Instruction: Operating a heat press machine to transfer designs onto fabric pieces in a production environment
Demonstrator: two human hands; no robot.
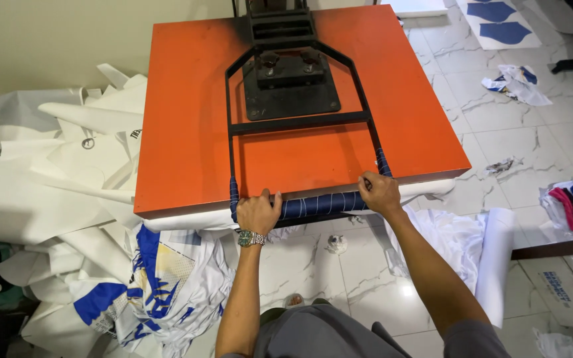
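Both hands grasp the blue-wrapped handle bar (323, 204) at the lower centre of the frame. The left hand (258, 212) is clenched around the bar near its left end; the right hand (379, 193) is clenched near its right end. The bar joins a black frame (298, 122) on the orange press plate (187, 132). White paper sheets (54, 179) are piled at left; printed fabric (160, 278) lies on the floor (532, 139).

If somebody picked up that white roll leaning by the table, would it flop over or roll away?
The white roll looks like tightly wound paper, so it would probably stay fairly stiff rather than flop. Being round, it could well roll if laid flat on the smooth tiled floor. It stands propped up at a slant, so a nudge might tip it.
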